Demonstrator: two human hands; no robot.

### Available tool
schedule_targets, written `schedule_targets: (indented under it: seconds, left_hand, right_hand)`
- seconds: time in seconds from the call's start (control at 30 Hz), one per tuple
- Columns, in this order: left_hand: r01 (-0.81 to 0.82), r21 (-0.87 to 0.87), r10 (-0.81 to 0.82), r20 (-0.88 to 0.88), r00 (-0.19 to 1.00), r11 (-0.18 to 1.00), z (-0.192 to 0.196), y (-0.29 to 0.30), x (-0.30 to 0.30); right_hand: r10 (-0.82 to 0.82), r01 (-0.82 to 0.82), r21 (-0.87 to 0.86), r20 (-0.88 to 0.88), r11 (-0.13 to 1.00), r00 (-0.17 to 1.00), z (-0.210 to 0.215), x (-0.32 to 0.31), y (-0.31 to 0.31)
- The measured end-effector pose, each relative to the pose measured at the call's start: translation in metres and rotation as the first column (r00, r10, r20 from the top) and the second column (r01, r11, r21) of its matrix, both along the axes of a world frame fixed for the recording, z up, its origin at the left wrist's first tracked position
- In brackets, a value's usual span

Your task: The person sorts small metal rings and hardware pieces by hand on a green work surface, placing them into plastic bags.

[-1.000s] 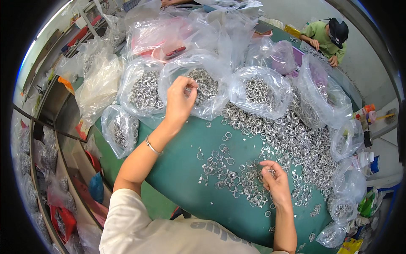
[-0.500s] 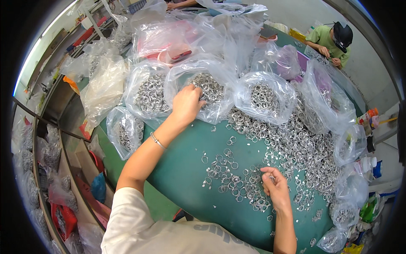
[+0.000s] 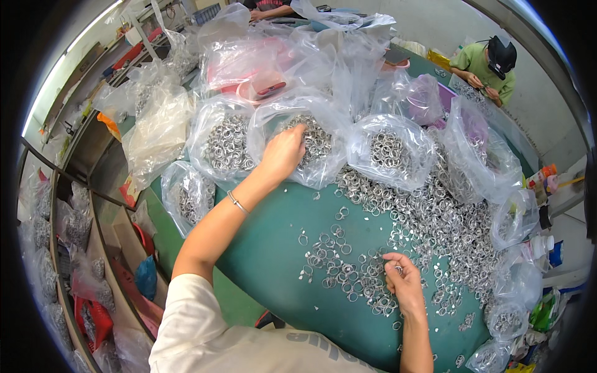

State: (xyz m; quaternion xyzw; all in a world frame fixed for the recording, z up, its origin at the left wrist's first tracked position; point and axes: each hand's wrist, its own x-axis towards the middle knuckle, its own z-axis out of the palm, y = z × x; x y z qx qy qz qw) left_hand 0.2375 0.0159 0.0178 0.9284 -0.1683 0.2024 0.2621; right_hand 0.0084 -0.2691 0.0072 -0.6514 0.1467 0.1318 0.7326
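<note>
My left hand (image 3: 284, 152) is over the mouth of an open clear plastic bag (image 3: 329, 175), beside a heap of small silvery metal rings (image 3: 316, 138) inside it. Its fingers are curled together, and anything in them is hidden. At the lower right, my right hand (image 3: 405, 283) hovers low by a loose spread of rings (image 3: 336, 256) on the green tabletop (image 3: 267, 248). Thumb and forefinger come close together there; what they pinch, if anything, is too small to make out. A large pile of rings (image 3: 448, 227) lies beyond this hand.
More open bags of rings flank the middle one: one on its left (image 3: 227, 146), one on its right (image 3: 388, 152) and a small one (image 3: 189, 196) nearer. Plastic sheeting covers a pink basket (image 3: 249, 62) behind. A co-worker in green (image 3: 485, 65) sits at the far right.
My left hand has shifted slightly right and down in the picture, still at the middle bag. The right hand stays by the loose rings, its fingers slightly lower. The view has tilted slightly.
</note>
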Motion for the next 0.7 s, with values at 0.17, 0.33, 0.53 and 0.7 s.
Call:
schedule_targets:
  seconds: [0.17,0.33,0.53,0.7]
  left_hand:
    - [-0.037,0.155,0.050,-0.085,0.995,0.987,0.008,-0.007,0.003]
    - [0.003,0.235,-0.021,0.078,0.997,0.972,0.005,-0.005,0.006]
    - [0.022,0.154,-0.048,0.171,0.984,0.988,0.020,-0.008,-0.016]
    - [0.381,-0.078,-0.384,-0.023,0.923,0.921,0.057,-0.039,-0.078]
  right_hand:
    - [-0.003,0.003,-0.002,-0.015,1.000,1.000,-0.004,-0.002,0.000]
    - [-0.001,0.001,0.033,-0.010,0.999,1.000,-0.007,-0.004,0.000]
    - [0.008,-0.008,0.010,-0.021,1.000,1.000,0.002,-0.005,-0.001]
    - [0.052,-0.051,-0.031,0.012,0.998,0.999,0.008,-0.010,0.000]
